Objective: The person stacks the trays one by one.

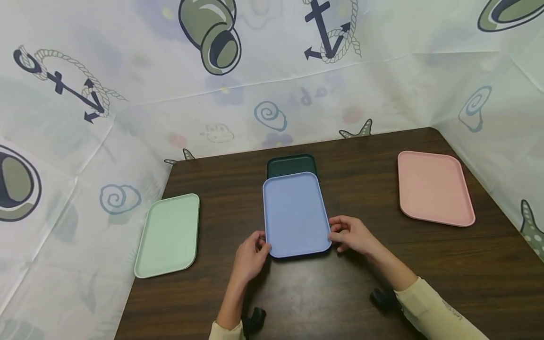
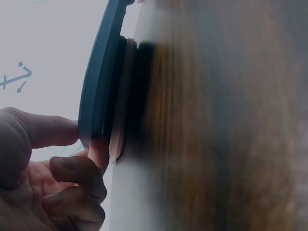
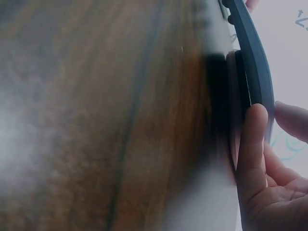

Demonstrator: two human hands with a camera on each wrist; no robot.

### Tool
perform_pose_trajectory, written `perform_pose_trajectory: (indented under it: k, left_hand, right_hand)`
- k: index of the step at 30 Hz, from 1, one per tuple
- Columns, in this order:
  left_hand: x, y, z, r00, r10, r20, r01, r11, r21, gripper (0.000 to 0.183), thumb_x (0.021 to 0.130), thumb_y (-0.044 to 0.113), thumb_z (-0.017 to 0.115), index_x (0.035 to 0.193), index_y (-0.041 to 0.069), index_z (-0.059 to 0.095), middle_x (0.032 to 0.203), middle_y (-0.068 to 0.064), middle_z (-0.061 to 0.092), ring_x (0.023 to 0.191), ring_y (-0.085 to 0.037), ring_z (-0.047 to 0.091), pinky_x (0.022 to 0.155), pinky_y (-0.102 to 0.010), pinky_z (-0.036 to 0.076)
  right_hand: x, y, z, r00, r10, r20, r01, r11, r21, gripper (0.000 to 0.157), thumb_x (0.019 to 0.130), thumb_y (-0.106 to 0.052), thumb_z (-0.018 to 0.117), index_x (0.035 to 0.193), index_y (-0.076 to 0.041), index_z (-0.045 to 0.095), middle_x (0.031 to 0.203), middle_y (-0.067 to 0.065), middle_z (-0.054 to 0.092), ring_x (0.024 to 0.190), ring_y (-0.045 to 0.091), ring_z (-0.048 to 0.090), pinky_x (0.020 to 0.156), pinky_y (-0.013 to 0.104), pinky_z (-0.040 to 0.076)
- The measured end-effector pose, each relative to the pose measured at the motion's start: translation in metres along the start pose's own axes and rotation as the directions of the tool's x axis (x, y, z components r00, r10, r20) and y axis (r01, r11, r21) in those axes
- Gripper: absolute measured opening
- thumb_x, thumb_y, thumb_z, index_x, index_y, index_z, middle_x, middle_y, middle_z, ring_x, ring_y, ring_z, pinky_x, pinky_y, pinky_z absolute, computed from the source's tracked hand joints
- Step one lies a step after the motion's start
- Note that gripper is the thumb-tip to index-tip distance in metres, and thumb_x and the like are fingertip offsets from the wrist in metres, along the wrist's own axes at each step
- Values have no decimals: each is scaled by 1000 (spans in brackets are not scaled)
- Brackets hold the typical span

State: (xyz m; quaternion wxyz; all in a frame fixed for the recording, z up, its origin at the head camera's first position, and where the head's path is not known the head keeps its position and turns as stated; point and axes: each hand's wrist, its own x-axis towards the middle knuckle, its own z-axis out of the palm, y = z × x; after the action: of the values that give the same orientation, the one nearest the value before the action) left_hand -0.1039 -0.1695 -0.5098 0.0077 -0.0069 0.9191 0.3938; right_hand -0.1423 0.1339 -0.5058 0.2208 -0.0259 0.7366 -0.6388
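A blue tray [image 1: 296, 215] is held by both hands at its near corners, raised above the table in the wrist views. My left hand [image 1: 250, 256] pinches the left corner, thumb on top and a finger beneath, as the left wrist view shows of the tray [image 2: 98, 77]. On the opposite side, my right hand [image 1: 353, 234] grips the right edge; the right wrist view has fingers under the tray [image 3: 257, 62] and the thumb above. Behind and partly covered by it lies a dark green tray [image 1: 291, 164]. Another, brownish-edged tray [image 2: 122, 106] shows below, mostly hidden.
A light green tray [image 1: 170, 236] lies at the table's left edge, and a pink tray [image 1: 435, 189] at the right. The dark wooden table [image 1: 323, 302] meets a patterned white cloth [image 1: 297, 89] behind and at both sides.
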Motion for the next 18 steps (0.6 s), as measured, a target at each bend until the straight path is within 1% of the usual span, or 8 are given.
perform_pose_trajectory:
  k: [2, 8, 13, 18]
  left_hand:
    - [3, 0, 0, 1000, 0, -12, 0, 1000, 4, 24, 86, 16, 63, 109, 8, 65, 78, 4, 58, 52, -8, 46, 56, -28, 39]
    - [13, 0, 1, 998, 28, -64, -26, 999, 30, 27, 85, 17, 63, 111, 7, 67, 78, 4, 60, 53, -8, 47, 57, -28, 39]
    - [21, 0, 1, 996, 26, -80, -21, 998, 59, 29, 86, 18, 64, 112, 7, 68, 78, 3, 61, 53, -8, 46, 57, -29, 39]
    - [28, 2, 2, 995, 32, -95, -24, 996, 86, 31, 86, 19, 63, 114, 7, 68, 80, 3, 62, 55, -9, 46, 58, -30, 39]
  right_hand:
    - [2, 0, 0, 1000, -8, -2, 8, 1000, 0, 52, 83, -6, 71, 129, 8, 50, 104, 18, 56, 76, 21, 61, 60, 38, 55]
    - [9, -3, -1, 999, -34, -4, 34, 999, -5, 54, 82, -5, 71, 130, 8, 49, 106, 21, 55, 75, 19, 62, 61, 38, 55]
    - [15, -5, -2, 999, -37, -11, 36, 999, -20, 55, 83, -5, 70, 132, 9, 48, 107, 21, 56, 75, 19, 62, 62, 37, 56]
    - [20, -8, -3, 999, -33, -40, 32, 999, -34, 54, 84, -3, 68, 132, 9, 48, 108, 22, 56, 75, 21, 62, 60, 36, 55]
